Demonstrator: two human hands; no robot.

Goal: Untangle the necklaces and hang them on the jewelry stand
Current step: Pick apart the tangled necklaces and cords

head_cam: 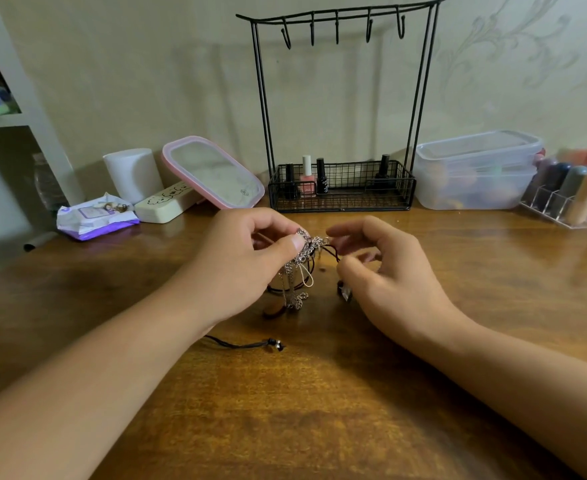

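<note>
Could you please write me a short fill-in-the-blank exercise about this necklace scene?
1. The jewelry stand has ____ hooks along its top bar.
2. Hanging on those hooks are ____ necklaces.
3. The left hand pinches the silver chain tangle, while the right hand pulls a ____ cord.
4. The one pale nail polish bottle in the stand's basket is ____.

Missing words: five; no; black; pink
</note>
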